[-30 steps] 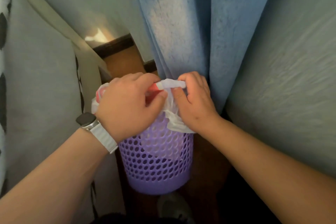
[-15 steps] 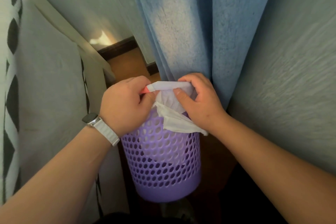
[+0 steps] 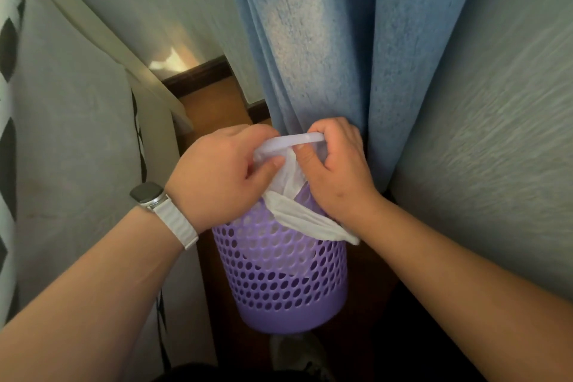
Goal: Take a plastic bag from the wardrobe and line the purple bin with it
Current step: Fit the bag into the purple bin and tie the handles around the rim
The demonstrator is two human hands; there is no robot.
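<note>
Both hands are gripping the white plastic bag (image 3: 290,195) at the far rim of the purple bin (image 3: 282,273). The left hand (image 3: 220,177) is pinching its stretched edge between thumb and fingers; the right hand (image 3: 338,170) is curling closed over it beside the blue curtain (image 3: 310,40).
</note>
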